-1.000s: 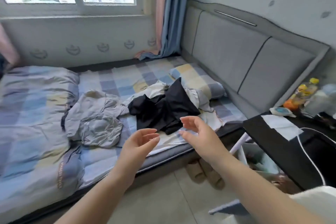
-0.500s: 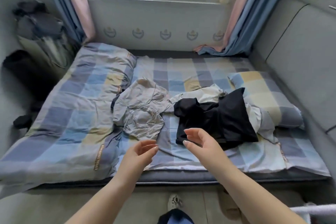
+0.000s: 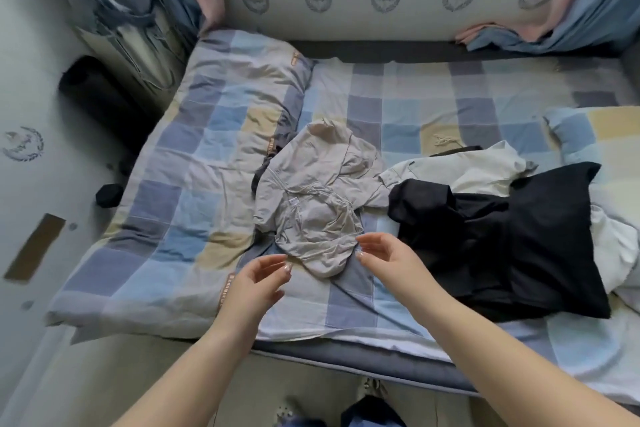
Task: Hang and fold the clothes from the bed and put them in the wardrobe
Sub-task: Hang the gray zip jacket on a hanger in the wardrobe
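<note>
Both hands, left (image 3: pixel 258 282) and right (image 3: pixel 386 258), loosely spread and empty beside the crumpled grey garment (image 3: pixel 311 204).

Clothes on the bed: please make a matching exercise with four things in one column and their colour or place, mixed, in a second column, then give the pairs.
Things:
1. crumpled garment between the hands
2. garment right of it
3. garment partly under the second
4. pillow

Descriptions:
A. black
B. checked, at the right edge
C. grey-beige
D. off-white

Pairs: 1-C, 2-A, 3-D, 4-B
</note>
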`<move>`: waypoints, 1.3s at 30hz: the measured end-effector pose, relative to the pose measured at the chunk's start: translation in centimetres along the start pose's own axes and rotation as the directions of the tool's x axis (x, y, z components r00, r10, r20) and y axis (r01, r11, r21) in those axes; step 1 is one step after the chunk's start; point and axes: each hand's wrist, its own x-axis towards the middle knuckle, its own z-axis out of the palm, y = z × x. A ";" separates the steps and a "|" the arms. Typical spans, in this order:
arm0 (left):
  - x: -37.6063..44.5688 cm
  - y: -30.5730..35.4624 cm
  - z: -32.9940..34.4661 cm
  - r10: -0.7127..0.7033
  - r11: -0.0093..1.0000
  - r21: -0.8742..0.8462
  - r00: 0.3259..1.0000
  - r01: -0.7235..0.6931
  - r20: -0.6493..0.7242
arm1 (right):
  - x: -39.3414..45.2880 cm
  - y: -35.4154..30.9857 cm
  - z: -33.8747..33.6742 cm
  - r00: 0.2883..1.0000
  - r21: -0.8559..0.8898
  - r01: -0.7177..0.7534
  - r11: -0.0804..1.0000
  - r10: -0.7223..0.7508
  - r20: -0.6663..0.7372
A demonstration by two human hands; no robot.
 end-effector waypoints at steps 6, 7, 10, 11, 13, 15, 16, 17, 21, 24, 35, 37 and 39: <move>7.5 1.7 -0.8 -0.017 0.994 0.111 0.999 0.012 0.043 | 7.8 1.1 4.2 0.997 0.045 -0.071 0.996 0.070 0.032; 9.3 1.9 -1.1 -0.017 0.989 0.147 0.999 0.009 0.052 | 9.4 1.7 5.4 0.996 0.051 -0.083 0.995 0.082 0.036; 15.4 2.5 -2.5 -0.030 0.966 0.258 0.994 0.003 0.102 | 13.9 4.1 9.4 0.988 0.103 -0.155 0.982 0.156 -0.002; 17.6 2.6 -2.9 -0.041 0.956 0.292 0.993 0.007 0.112 | 15.2 5.1 10.9 0.982 0.131 -0.184 0.974 0.189 -0.022; 22.0 2.4 -3.7 -0.056 0.930 0.367 0.990 0.004 0.130 | 17.9 7.4 13.8 0.965 0.190 -0.241 0.952 0.255 -0.055; 26.6 1.6 -4.5 -0.054 0.884 0.467 0.986 -0.025 0.155 | 20.6 10.0 16.7 0.947 0.234 -0.283 0.930 0.309 -0.083; 29.3 0.9 -4.8 -0.045 0.855 0.515 0.983 -0.054 0.177 | 22.2 11.5 17.9 0.939 0.238 -0.297 0.925 0.328 -0.102; 31.8 0.3 -5.0 -0.035 0.818 0.569 0.979 -0.088 0.201 | 23.7 12.9 19.1 0.930 0.237 -0.313 0.920 0.347 -0.120; 41.8 -3.7 -4.4 0.030 0.587 0.758 0.943 -0.285 0.332 | 30.4 19.0 22.9 0.927 0.229 -0.292 0.929 0.333 -0.171; 47.4 -7.4 -3.4 0.115 0.443 0.794 0.905 -0.416 0.410 | 35.3 23.1 25.3 0.948 0.176 -0.251 0.952 0.278 -0.155; 57.1 -12.7 2.1 0.467 -0.145 0.714 0.588 -0.685 0.660 | 42.6 29.9 29.7 0.993 0.313 -0.099 0.945 0.114 -0.030; 57.4 -12.5 3.0 0.477 -0.200 0.726 0.582 -0.658 0.659 | 43.1 29.8 30.3 0.994 0.414 -0.089 0.906 0.105 -0.018; 57.6 -11.9 4.1 0.353 -0.174 0.714 0.634 -0.678 0.688 | 43.5 29.6 30.6 0.992 0.434 -0.105 0.895 0.122 -0.012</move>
